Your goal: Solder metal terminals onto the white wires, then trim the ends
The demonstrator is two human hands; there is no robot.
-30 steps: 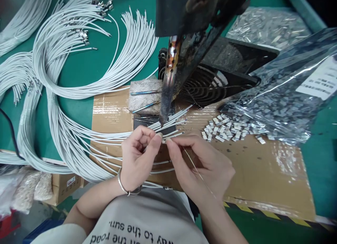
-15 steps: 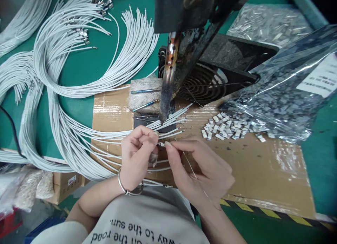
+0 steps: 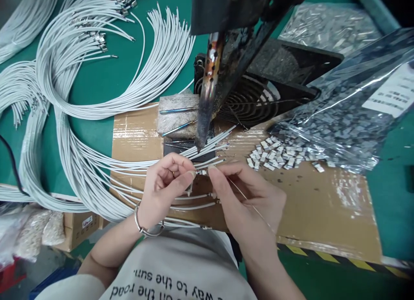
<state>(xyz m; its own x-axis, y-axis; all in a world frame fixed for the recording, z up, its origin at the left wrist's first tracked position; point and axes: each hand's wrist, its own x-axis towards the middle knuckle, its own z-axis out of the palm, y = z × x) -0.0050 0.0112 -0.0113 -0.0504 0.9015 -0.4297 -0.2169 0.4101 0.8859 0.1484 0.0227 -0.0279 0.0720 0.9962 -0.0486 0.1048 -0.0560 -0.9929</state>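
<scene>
Near the middle of the frame, a small metal clip lies between the fingertips of both hands, just below the dark tip of a soldering iron. The left hand has its grip pinched together at the clip's left end; whether a cable runs inside it is hidden. The right hand closes thumb and forefinger at the clip's right end, and a thin wire comes out of this grip and slants across the hand. White cables sweep in from the left over brown cardboard on the green worktop. Right of centre, loose clips lie heaped beside a shiny plastic bag. Behind the iron stands a black fan.
</scene>
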